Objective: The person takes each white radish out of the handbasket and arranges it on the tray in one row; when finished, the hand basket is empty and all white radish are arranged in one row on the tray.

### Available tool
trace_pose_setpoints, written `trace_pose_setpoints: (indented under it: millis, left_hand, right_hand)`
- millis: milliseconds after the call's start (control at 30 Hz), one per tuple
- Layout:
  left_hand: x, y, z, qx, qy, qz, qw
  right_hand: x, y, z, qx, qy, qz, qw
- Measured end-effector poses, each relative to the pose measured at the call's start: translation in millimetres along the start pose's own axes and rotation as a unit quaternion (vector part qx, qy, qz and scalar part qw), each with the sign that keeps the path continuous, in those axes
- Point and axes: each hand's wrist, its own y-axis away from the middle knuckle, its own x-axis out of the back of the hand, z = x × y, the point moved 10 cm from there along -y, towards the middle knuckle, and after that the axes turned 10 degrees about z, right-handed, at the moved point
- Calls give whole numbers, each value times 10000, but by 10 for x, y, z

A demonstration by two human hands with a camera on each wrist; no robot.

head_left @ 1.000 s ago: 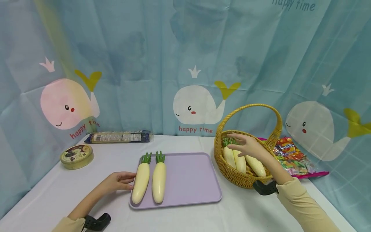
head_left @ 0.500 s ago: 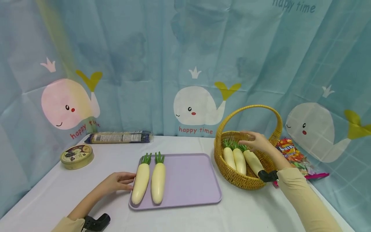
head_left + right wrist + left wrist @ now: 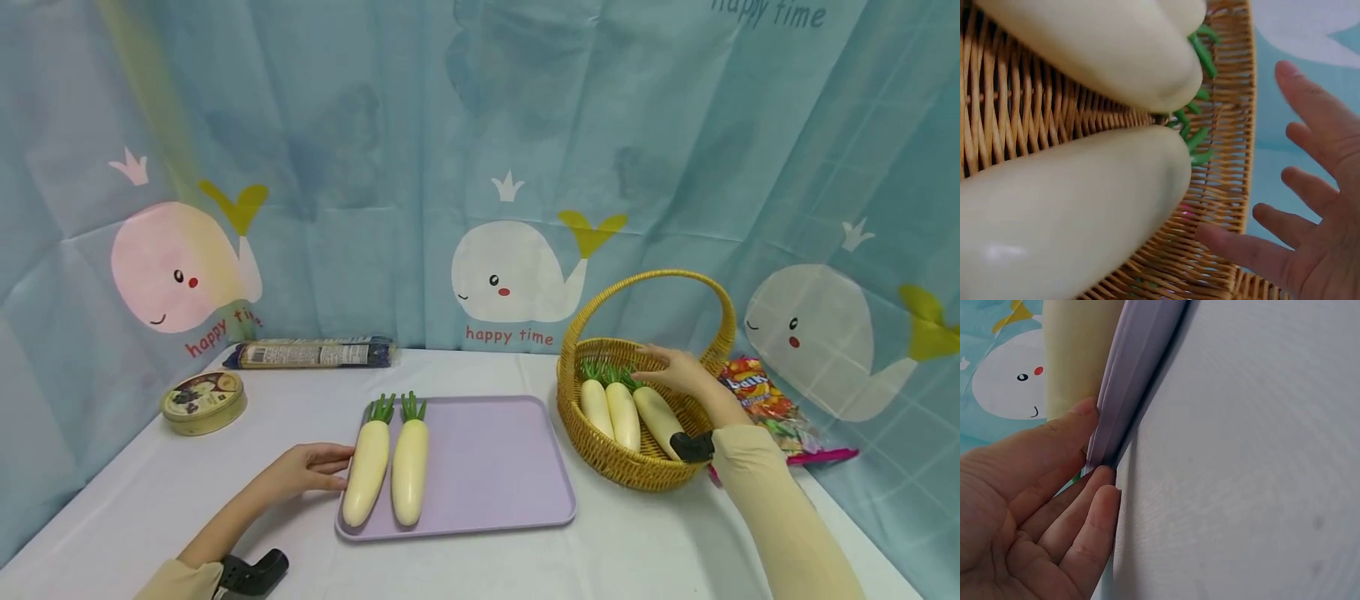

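A lilac tray [image 3: 495, 467] lies mid-table with two white radishes [image 3: 390, 471] side by side at its left end. My left hand [image 3: 311, 468] rests on the table with straight fingers touching the tray's left rim [image 3: 1129, 387]. A yellow wicker basket [image 3: 622, 462] with a hoop handle stands to the right and holds three more white radishes [image 3: 622, 412]. My right hand [image 3: 678, 371] is inside the basket, fingers spread, just above the rightmost radish [image 3: 1066, 212] near its green top, holding nothing.
A round tin [image 3: 202, 402] sits at the left and a long wrapped packet [image 3: 311, 353] lies by the whale-print curtain. A colourful snack bag [image 3: 765, 404] lies right of the basket. White tabletop [image 3: 465, 567] runs along the front.
My right hand has moved right and down into the basket, over the rightmost radish. The left hand has stayed at the tray's rim.
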Motion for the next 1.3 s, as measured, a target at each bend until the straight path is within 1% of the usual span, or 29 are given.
trace_pose_setpoints:
  millis: [133,267,300,367,400,433,467,533,633,667,700,733,833,967,1200,1300]
  left_hand:
    - [-33,5,4,-61,56,-85,9999]
    - [-57,2,-14,-80,52,-107,9999]
    - [-59,0,-17,-89,69,-110,9999]
    - [-51,0,-32,-46,74,-76,9999]
    - [-45,4,-39,-24,67,-61,10000]
    - [-39,7,-45,12,63,-44,10000]
    - [-34,12,-49,43,74,-33,10000]
    - [-23,21,-50,70,75,-17,9999]
    - [-11,25,-33,24,62,-20,10000]
    - [-10,25,-24,-7,66,-29,10000]
    - [-10,23,-17,-28,62,-35,10000]
    - [-8,22,-13,-26,58,-35,10000]
    - [-16,20,12,-55,91,-65,9999]
    - [-16,13,27,-55,97,-63,9999]
    - [-23,6,23,-114,35,-84,9999]
    - [-14,-5,33,-128,-12,-47,9999]
  right_hand:
    - [-89,-15,77,-36,115,-210,9997]
    - [-203,16,129,4,277,-479,9985]
    - [-237,30,132,4,244,-605,9979]
    - [-309,72,139,-104,-10,-923,9957]
    - [-350,101,145,-224,-207,-1130,9931]
    - [-391,130,153,-364,-465,-1332,9893]
    - [-431,167,176,-626,-763,-1512,9836]
    - [-497,246,233,-1225,-1296,-1766,9680]
    - [-545,349,286,-1909,-1803,-1873,9465]
    - [-552,372,306,-2071,-1844,-1855,9427]
    - [-559,382,307,-2115,-1865,-1871,9410]
    - [-563,388,304,-2124,-1877,-1882,9403]
    - [-555,383,321,-2078,-1780,-1812,9446]
    - [-528,353,342,-1918,-1617,-1714,9527]
    - [-497,291,297,-1493,-1894,-1689,9557]
    - [-430,247,252,-1274,-1908,-1572,9606]
